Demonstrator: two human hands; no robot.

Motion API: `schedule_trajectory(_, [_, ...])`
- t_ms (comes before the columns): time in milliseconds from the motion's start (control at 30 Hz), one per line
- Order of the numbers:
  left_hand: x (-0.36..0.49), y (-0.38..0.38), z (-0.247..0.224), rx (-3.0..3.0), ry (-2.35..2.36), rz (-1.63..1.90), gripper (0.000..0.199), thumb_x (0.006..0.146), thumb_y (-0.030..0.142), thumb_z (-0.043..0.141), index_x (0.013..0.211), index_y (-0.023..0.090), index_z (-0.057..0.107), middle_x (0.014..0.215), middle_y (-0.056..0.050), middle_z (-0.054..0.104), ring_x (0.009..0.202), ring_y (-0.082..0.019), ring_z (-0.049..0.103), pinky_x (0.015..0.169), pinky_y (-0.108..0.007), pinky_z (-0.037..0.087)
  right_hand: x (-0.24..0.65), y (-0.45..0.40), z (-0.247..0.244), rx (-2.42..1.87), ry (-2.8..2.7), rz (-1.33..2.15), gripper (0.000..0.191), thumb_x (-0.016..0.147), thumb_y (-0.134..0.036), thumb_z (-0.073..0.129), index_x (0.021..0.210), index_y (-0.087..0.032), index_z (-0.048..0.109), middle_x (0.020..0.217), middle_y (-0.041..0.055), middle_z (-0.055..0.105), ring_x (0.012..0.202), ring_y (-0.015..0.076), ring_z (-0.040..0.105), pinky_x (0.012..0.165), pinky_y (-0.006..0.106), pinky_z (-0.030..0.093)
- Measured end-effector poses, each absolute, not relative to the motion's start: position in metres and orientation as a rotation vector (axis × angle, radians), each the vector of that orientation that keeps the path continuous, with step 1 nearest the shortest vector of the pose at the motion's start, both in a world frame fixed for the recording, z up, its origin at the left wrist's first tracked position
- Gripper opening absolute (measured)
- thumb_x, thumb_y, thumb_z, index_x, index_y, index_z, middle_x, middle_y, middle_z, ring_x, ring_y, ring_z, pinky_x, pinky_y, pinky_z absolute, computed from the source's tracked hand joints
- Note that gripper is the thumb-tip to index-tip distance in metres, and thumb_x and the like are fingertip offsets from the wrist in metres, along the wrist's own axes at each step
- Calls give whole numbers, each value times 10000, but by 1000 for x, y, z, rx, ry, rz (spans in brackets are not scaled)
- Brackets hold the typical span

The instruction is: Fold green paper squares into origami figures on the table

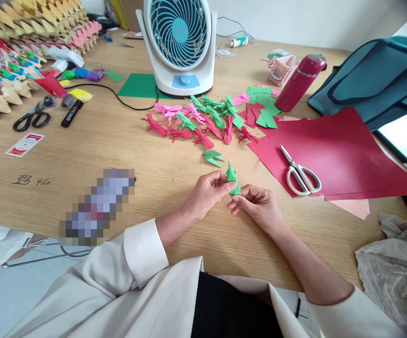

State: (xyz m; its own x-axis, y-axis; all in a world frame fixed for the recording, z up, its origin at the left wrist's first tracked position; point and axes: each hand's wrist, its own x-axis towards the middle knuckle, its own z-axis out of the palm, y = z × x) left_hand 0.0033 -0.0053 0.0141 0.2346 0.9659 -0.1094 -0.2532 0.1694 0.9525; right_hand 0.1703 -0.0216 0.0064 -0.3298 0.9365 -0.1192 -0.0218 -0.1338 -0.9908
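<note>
Between my two hands is a small green folded-paper figure (232,176), its pointed end directed away from me. My left hand (208,192) pinches it from the left, thumb lying across its lower part. At its near end, the thumb and fingers of my right hand (258,205) are closed on it. Just beyond lies another green folded-paper piece (213,157), flat on the table and touched by neither hand. Farther back is a heap of red, pink and green folded-paper figures (203,123).
White-handled scissors (302,177) rest on red paper sheets (333,150) at right. Behind stand a fan (184,84), a red bottle (300,82) and a teal bag (372,80). Black-handled scissors (34,117) and a black marker (71,113) lie left. A pixelated object (98,206) is beside my left forearm.
</note>
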Motion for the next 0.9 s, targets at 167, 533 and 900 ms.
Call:
schedule_trajectory(167, [4,-6,14,1035,921,1073,381,704,434,815,692,152,559,634,49,539,535,-43,409,511,-206,332,169,-22,8,-1097,-1391,1531,341,799,-498,752,741,-186,627,667,32,737,525,131,663,520,251,554])
schedule_trajectory(533, [1,-6,15,1144,917,1086,303,749,380,784,721,156,582,660,43,546,591,-63,460,581,-208,384,170,-24,2,-1068,-1476,1383,320,851,-472,709,730,-215,562,627,2,681,516,115,594,515,249,475])
schedule_trajectory(900, [-2,-4,6,1126,940,1072,283,754,373,763,778,177,560,686,41,499,580,-77,462,456,-185,388,172,-16,-1,-1099,-1245,1383,287,767,-471,786,784,-237,622,681,-12,675,648,138,616,671,282,501])
